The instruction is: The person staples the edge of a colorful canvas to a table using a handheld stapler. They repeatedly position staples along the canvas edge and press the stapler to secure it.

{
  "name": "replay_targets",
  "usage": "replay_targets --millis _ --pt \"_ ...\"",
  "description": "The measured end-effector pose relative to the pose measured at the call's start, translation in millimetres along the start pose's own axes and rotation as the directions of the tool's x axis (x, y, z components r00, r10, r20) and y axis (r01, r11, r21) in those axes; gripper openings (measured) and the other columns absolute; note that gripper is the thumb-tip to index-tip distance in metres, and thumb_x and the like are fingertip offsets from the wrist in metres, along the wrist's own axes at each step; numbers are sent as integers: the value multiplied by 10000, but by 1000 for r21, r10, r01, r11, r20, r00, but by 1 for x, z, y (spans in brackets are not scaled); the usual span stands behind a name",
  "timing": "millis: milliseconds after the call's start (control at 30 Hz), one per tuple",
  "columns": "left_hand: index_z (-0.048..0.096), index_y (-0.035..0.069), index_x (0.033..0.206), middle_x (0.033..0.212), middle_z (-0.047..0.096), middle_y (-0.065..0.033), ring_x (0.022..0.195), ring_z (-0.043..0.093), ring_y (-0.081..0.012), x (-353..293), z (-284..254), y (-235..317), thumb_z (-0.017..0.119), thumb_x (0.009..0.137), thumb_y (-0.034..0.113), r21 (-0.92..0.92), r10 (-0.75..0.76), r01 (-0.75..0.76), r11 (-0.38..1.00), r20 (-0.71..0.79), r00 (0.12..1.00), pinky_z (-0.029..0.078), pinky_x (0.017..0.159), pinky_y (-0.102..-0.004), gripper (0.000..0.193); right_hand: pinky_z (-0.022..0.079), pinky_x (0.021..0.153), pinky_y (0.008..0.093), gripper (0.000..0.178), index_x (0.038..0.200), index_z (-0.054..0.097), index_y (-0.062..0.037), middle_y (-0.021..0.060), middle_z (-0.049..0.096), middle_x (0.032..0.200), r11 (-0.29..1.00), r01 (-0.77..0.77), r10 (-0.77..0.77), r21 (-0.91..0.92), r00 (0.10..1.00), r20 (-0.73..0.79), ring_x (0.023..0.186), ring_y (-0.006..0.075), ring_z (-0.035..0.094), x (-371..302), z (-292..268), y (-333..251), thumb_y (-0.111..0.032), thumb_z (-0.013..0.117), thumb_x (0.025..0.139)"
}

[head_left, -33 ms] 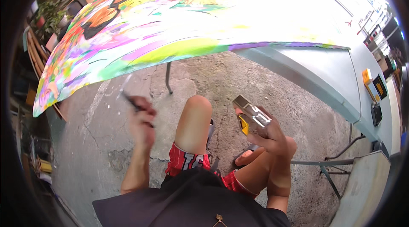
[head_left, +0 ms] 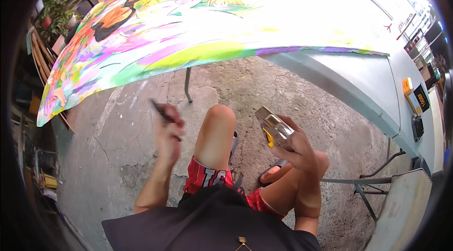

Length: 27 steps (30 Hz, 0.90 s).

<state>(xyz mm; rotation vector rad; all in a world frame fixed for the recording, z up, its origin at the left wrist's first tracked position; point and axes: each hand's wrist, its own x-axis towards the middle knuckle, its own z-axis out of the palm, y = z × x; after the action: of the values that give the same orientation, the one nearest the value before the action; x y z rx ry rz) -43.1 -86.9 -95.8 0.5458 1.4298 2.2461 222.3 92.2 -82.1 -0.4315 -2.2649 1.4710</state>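
Note:
My left hand [head_left: 167, 128] is closed around a slim dark-handled tool [head_left: 159, 109], held over the concrete floor left of my bent knee. Motion blurs its pale far end, so its exact kind cannot be made out. In my right hand [head_left: 297, 145] is a shiny metal staple gun [head_left: 276, 123] with a yellow part on its side, its blunt end pointing up and left. Both hands are below the near edge of a brightly painted canvas [head_left: 113, 60], apart from it. The canvas drapes over a pale table [head_left: 339, 69] and hangs past its left side.
On the table at the right stand a yellow-and-black small box [head_left: 415, 98] and a dark object [head_left: 417, 128]. A metal table leg [head_left: 188, 86] stands ahead, with a bench [head_left: 401, 208] at lower right. Potted plants [head_left: 59, 15] and leaning boards [head_left: 37, 55] are at far left.
My left hand has moved slightly right with the dark-handled tool. My right hand and the staple gun have shifted a little left and tilted slightly.

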Motion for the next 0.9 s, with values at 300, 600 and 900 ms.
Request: replay_targets --millis 300,600,900 --pt "411 62 1151 979 414 -37 718 414 -118 -8 95 4 550 658 19 134 -206 168 977 358 911 376 629 -249 514 441 941 393 508 1098 588 44 162 524 1261 936 -116 165 -332 978 125 1127 340 543 2 22 51 -377 708 841" --pt "422 50 1148 1013 428 -80 751 427 -148 6 118 5 567 674 38 329 -61 -92 940 426 903 394 669 -301 496 398 975 406 519 1109 607 32 138 532 1232 909 -145 208 -390 970 123 1103 353 528 3 27 56 -392 707 826" --pt "429 41 1133 1029 415 -79 781 416 -151 9 138 15 545 667 28 306 -69 -66 950 410 909 389 700 -286 480 391 955 426 448 1029 630 15 135 527 1186 905 -110 165 -412 981 101 1088 344 536 -1 29 54 -371 701 814"
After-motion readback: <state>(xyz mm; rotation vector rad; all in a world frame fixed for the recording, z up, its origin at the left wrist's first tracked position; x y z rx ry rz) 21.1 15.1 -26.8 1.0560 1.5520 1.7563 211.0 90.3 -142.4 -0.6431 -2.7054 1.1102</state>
